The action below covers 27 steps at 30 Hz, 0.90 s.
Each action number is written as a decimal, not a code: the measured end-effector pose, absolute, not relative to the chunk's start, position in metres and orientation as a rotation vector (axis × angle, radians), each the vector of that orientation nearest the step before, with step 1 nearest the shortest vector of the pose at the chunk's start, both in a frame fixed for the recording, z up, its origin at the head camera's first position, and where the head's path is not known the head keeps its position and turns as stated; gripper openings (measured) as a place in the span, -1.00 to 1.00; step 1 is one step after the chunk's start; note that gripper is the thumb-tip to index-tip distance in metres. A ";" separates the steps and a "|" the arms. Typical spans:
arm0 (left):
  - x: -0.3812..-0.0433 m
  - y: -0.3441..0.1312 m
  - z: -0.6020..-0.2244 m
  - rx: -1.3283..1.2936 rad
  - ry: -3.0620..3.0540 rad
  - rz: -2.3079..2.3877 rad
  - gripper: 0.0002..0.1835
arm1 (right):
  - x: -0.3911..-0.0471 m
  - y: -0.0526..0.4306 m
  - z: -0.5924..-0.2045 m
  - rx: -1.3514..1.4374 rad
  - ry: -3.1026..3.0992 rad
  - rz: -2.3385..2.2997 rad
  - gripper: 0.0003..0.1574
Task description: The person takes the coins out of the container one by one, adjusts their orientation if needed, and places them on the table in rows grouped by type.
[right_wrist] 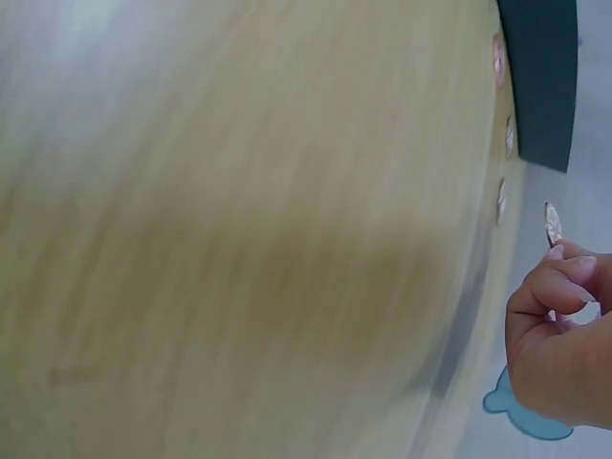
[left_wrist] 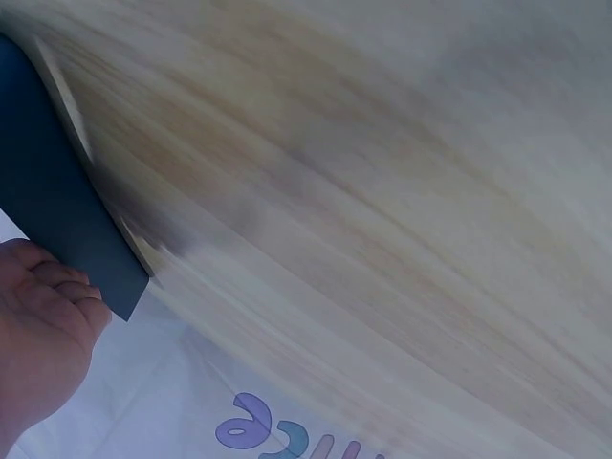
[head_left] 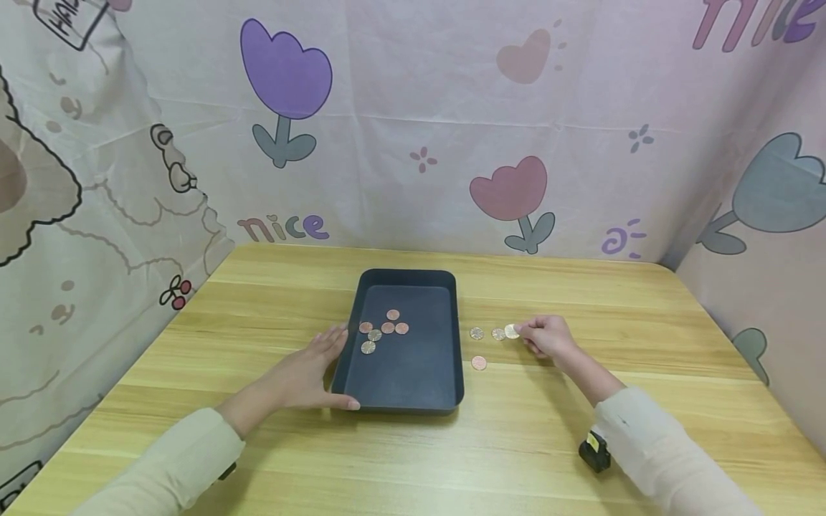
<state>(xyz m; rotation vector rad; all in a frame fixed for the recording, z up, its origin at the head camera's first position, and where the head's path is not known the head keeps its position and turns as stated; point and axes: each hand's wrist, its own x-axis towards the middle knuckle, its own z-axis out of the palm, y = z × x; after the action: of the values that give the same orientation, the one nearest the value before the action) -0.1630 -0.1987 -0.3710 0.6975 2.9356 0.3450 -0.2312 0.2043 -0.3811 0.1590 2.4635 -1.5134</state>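
Pale gold metal, one thin round coin [head_left: 512,331]: held on edge at the fingertips of the right hand [head_left: 547,337], thumb and finger narrowed to a pinch. Location: right of the tray; in the right wrist view I see it against the cloth, apparently off the desk.

Dark grey rectangular tray [head_left: 409,376], raised walls, rounded corners: flat on the wood-grain desk [head_left: 516,444]. I read it as stiff and fairly light, likely to slide if knocked; best held by its outer walls or rim. Left hand [head_left: 310,371]: spread wide, fingers along the left wall, thumb at the near left corner.

Contents of tray, left half: four copper-coloured coins [head_left: 393,314] and two dull brassy coins [head_left: 368,347], loosely grouped.

On the desk, right of the tray: two silvery-gold coins [head_left: 476,333], one just beside the wall, the other near the pinched piece; one pinkish copper coin [head_left: 479,362], set nearer me.

Handling note, coins: I judge them light, hard, smooth, not fragile; lying flat, they offer little edge and may skid. Take by opposite edges, or tip up one rim with a nail.

Backdrop: white printed cloth [head_left: 400,201] with tulips. Beneath the right sleeve: small black block [head_left: 595,451], yellow label; purpose unclear to me.
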 end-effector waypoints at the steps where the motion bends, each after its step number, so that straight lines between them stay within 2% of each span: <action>1: -0.163 -0.199 -0.371 0.694 2.935 0.346 0.28 | -0.232 0.206 -0.382 0.166 2.469 -1.505 -0.75; 15: -0.164 -0.199 -0.372 0.698 2.936 0.334 0.29 | -0.242 0.215 -0.392 0.309 2.553 -1.380 -0.82; 27: -0.163 -0.199 -0.372 0.712 2.939 0.323 0.27 | -0.241 0.209 -0.389 0.310 2.660 -1.239 -0.83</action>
<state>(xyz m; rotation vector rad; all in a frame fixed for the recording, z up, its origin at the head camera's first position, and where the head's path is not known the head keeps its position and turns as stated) -0.1630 -0.1985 -0.3716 0.7122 2.9395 0.3230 -0.2405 0.2089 -0.3895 0.3097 2.6596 -1.2394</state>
